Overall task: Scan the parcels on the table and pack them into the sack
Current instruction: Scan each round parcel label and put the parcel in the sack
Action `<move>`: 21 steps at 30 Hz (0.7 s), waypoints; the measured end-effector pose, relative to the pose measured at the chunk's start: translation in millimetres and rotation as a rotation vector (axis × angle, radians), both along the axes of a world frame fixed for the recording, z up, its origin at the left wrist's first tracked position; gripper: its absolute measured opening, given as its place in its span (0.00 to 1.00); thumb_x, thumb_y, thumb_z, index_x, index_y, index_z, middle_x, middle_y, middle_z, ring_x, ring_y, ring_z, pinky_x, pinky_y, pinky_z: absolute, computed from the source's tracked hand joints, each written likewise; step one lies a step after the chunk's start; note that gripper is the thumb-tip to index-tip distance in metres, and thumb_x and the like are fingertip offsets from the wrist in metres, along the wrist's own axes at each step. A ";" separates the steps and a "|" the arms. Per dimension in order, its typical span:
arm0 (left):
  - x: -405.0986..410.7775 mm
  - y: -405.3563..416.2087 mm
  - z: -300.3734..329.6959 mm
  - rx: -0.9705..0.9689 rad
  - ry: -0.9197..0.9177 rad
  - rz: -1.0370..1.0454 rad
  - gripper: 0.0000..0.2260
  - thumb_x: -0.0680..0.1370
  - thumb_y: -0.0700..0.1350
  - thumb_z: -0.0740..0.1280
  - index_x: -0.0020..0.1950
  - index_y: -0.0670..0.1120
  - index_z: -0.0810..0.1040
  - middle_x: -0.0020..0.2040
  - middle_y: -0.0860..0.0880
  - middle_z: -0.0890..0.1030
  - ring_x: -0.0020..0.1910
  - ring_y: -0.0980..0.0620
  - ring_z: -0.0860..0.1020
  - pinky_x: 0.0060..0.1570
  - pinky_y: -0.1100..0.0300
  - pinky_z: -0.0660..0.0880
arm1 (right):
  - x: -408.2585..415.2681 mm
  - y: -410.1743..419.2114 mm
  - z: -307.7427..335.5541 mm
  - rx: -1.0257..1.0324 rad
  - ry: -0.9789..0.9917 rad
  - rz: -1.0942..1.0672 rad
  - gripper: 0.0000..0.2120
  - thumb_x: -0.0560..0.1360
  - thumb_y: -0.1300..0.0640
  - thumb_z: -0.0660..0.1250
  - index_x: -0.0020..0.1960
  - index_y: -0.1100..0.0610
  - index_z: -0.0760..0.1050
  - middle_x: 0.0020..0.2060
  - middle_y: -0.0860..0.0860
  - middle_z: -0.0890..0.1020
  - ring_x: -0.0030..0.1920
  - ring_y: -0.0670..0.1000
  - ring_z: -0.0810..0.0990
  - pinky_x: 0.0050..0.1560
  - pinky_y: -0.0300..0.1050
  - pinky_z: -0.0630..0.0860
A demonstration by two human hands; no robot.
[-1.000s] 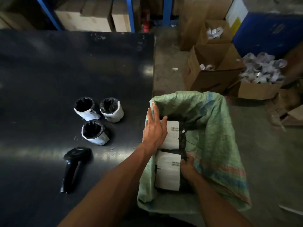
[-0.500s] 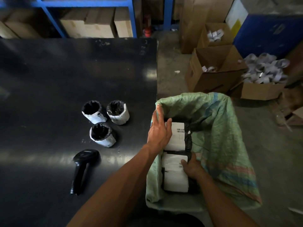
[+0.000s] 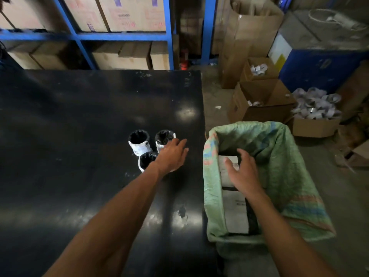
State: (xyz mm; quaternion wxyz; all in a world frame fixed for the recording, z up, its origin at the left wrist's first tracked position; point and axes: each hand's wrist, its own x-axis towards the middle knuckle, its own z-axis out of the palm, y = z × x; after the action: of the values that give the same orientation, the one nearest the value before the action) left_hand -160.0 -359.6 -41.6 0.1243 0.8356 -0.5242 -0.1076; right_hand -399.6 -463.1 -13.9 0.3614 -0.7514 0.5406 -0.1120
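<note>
- Our left hand [image 3: 172, 155] reaches out over the black table [image 3: 79, 136], palm down, fingers loosely spread and empty, above three small parcels [image 3: 139, 142] clustered together.
- Our right hand [image 3: 242, 172] hovers inside the green sack [image 3: 279, 156] beside the table, fingers open and curled, gripping nothing, over white-labelled packages [image 3: 235, 214] lying there.

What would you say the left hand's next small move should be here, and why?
Probably lower the left hand and close it on the right-hand parcel of the three on the table. It hovers open right over them, empty, and the green sack beside it stands open.
</note>
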 end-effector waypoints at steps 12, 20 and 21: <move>84.2 68.6 9.7 0.311 -0.160 -0.447 0.29 0.77 0.54 0.67 0.78 0.58 0.64 0.76 0.43 0.66 0.70 0.38 0.68 0.69 0.45 0.65 | 101.4 161.3 9.7 0.088 0.238 0.438 0.31 0.77 0.33 0.62 0.76 0.45 0.64 0.70 0.54 0.70 0.70 0.59 0.73 0.70 0.54 0.68; 98.7 78.9 7.7 0.427 -0.172 -0.559 0.31 0.76 0.54 0.68 0.78 0.58 0.63 0.76 0.40 0.61 0.71 0.35 0.65 0.70 0.43 0.66 | 165.1 236.0 -19.0 0.340 0.240 0.412 0.39 0.74 0.31 0.64 0.79 0.44 0.58 0.75 0.54 0.65 0.74 0.59 0.69 0.70 0.57 0.69; 99.8 80.2 4.3 0.437 -0.156 -0.566 0.32 0.76 0.53 0.69 0.79 0.58 0.62 0.75 0.40 0.61 0.71 0.35 0.65 0.69 0.43 0.67 | 172.7 242.0 -22.4 0.365 0.246 0.397 0.40 0.73 0.30 0.64 0.79 0.44 0.57 0.74 0.53 0.66 0.73 0.59 0.70 0.70 0.57 0.69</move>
State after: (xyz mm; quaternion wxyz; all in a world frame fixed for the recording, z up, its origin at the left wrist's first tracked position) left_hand -60.1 -279.4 -37.3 -0.1321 0.6699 -0.7073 -0.1831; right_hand -227.0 -221.1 -36.3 0.4372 -0.7730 0.4340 0.1518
